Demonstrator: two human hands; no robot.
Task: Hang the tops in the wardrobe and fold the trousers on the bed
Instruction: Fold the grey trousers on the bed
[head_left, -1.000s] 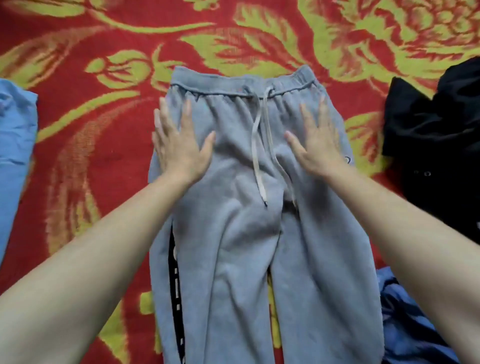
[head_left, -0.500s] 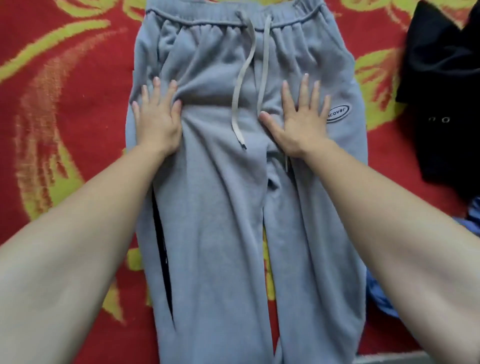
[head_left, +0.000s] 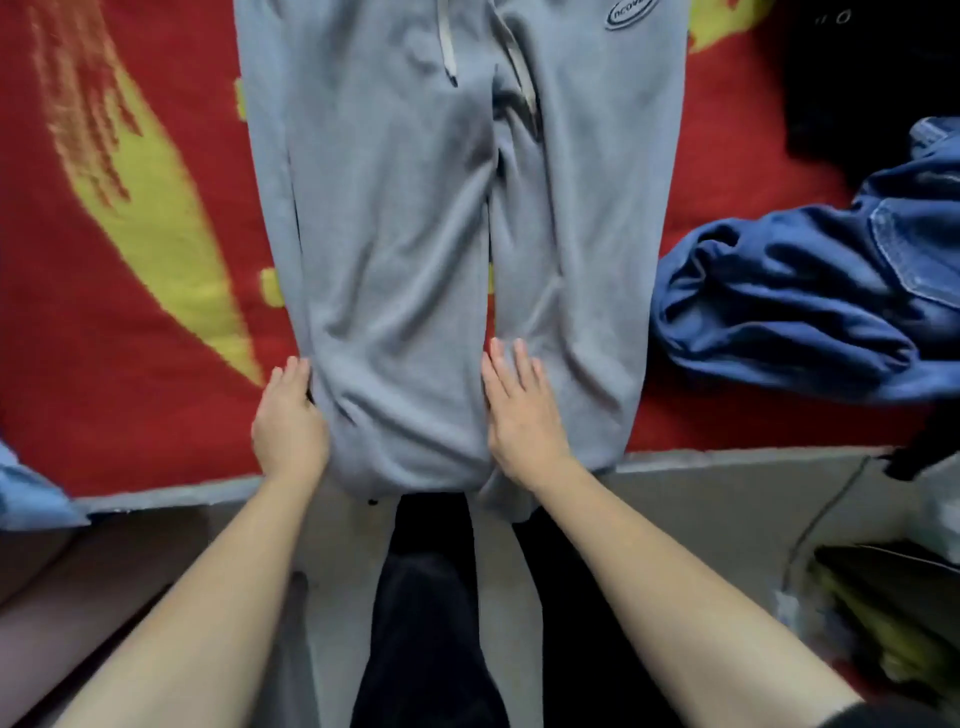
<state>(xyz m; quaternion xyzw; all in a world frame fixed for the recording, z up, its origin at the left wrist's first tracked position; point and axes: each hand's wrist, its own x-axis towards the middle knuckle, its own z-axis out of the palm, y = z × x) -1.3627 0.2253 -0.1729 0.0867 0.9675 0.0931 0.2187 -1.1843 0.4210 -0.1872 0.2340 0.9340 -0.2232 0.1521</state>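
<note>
Grey trousers (head_left: 415, 234), flat released left hand (head_left: 288, 421) and right hand (head_left: 522, 415) on them, blue denim (head_left: 805, 306) beside.

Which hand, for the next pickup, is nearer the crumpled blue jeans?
Right. The right hand lies flat midway across the grey trousers, jeans to its right; the left hand rests at the trousers' far outer edge.

The top edge cuts off the grey trousers (head_left: 405, 234) at the waistband and clips the oval patch (head_left: 631, 13), its lettering unreadable. Whether the left hand (head_left: 288, 421) pinches the leg's outer edge or only touches it cannot be told. The denim garment (head_left: 805, 306) runs off right.
</note>
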